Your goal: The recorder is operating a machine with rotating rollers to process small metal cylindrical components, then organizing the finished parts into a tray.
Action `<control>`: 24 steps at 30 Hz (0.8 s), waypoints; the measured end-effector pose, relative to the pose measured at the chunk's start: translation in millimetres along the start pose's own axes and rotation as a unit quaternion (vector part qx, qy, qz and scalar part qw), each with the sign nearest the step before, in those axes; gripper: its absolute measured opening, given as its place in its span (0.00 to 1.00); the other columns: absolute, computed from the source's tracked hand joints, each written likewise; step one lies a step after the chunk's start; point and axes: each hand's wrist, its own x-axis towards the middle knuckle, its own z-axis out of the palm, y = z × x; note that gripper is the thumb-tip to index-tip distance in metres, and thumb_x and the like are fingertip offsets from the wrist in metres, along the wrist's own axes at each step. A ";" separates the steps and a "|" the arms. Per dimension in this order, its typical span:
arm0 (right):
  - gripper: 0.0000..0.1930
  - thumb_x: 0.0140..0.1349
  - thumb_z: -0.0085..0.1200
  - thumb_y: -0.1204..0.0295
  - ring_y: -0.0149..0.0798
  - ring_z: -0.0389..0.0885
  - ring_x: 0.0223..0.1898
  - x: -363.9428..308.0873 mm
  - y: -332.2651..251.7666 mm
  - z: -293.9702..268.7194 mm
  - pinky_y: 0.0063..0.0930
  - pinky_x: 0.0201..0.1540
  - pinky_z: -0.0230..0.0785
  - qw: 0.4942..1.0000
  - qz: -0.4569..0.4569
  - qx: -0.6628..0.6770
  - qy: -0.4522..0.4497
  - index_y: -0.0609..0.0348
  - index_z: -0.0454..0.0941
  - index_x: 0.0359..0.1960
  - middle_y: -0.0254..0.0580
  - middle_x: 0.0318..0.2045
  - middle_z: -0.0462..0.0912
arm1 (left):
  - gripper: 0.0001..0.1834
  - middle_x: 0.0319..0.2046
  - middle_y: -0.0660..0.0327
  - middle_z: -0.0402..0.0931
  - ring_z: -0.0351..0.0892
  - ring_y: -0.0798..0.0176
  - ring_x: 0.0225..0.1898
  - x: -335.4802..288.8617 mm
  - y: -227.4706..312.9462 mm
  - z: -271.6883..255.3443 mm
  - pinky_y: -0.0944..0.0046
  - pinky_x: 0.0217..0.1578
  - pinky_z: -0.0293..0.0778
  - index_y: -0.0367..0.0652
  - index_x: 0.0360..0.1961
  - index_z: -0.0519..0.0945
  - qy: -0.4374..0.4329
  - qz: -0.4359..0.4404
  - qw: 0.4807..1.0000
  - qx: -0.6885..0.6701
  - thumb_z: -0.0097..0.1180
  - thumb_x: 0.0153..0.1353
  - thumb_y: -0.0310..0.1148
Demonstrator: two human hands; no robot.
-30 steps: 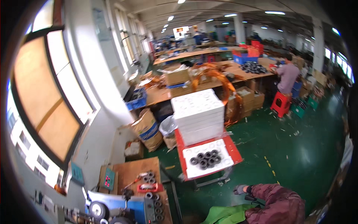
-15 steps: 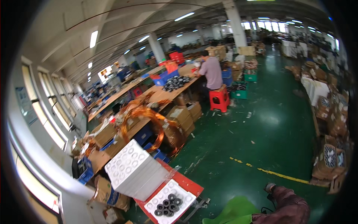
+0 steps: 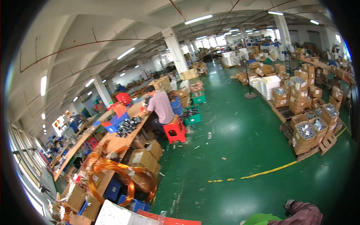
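Observation:
Low at the right edge of the picture, my right forearm shows in a dark maroon sleeve (image 3: 305, 214). Only a small, blurred bit of my right hand (image 3: 288, 204) appears past the cuff; its fingers cannot be made out. Bright green cloth (image 3: 258, 219) lies beside that arm. My left hand is out of the picture. Nearest in front, a white foam block (image 3: 114, 214) and a red surface (image 3: 170, 220) are cut off by the lower edge.
A coil of copper wire (image 3: 129, 183) hangs over the long workbench (image 3: 127, 139). Farther along, a person (image 3: 161, 107) sits on a red stool (image 3: 174, 131). Stacked cartons (image 3: 300, 97) stand on pallets at the right. A yellow line (image 3: 268, 171) crosses the green floor.
My view has swung right and up. The foam tray with black rings has left the picture, and the white foam block sits lower. More of the right-hand cartons shows.

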 end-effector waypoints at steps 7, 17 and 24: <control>0.24 0.50 0.48 0.50 0.47 0.74 0.47 -26.8 4.5 18.2 0.40 0.47 0.66 0.994 0.024 0.106 -0.004 0.46 0.75 0.46 0.42 0.46 0.76 | 0.21 0.38 0.52 0.75 0.75 0.58 0.39 75.3 63.5 49.7 0.59 0.40 0.70 0.44 0.43 0.74 -0.105 0.062 0.991 0.058 0.44 0.57 0.48; 0.20 0.51 0.48 0.55 0.47 0.75 0.45 -29.6 139.5 39.6 0.37 0.44 0.68 0.988 0.048 0.146 0.015 0.50 0.77 0.42 0.44 0.43 0.77 | 0.22 0.38 0.49 0.75 0.76 0.57 0.39 154.7 184.6 201.9 0.57 0.39 0.70 0.45 0.43 0.73 -0.194 0.113 0.966 0.127 0.43 0.57 0.50; 0.18 0.54 0.46 0.56 0.47 0.75 0.44 -64.8 212.0 9.9 0.38 0.44 0.68 0.916 0.226 0.282 0.177 0.52 0.77 0.41 0.48 0.40 0.78 | 0.23 0.39 0.48 0.75 0.76 0.56 0.39 216.1 276.4 308.6 0.56 0.38 0.71 0.45 0.43 0.72 -0.278 0.179 0.918 0.217 0.41 0.57 0.51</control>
